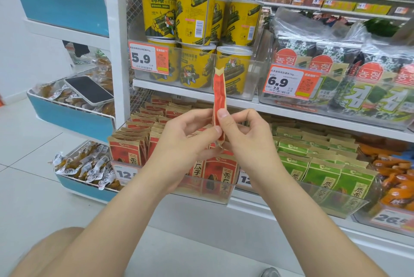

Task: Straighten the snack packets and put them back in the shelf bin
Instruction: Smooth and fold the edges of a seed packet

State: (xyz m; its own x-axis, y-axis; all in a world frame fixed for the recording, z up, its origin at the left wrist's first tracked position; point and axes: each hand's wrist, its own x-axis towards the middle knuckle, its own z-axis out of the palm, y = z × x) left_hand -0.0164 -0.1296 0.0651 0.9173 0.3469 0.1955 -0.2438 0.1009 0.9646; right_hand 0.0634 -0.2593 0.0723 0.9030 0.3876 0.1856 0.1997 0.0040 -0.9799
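I hold a red and tan snack packet point(219, 95) upright and edge-on in front of the shelves. My left hand point(186, 135) pinches its lower part from the left, and my right hand point(242, 135) pinches it from the right with the thumb on the packet's edge. Below and behind my hands is a clear shelf bin point(212, 189) filled with several matching red packets point(132, 151) standing in rows.
Green packets point(322, 171) fill the bin to the right, orange ones point(394, 178) further right. Yellow tubs point(192, 17) and seaweed packs point(336, 68) stand on the shelf above. A phone point(89, 89) lies on snacks in a blue side rack point(71, 117) at left.
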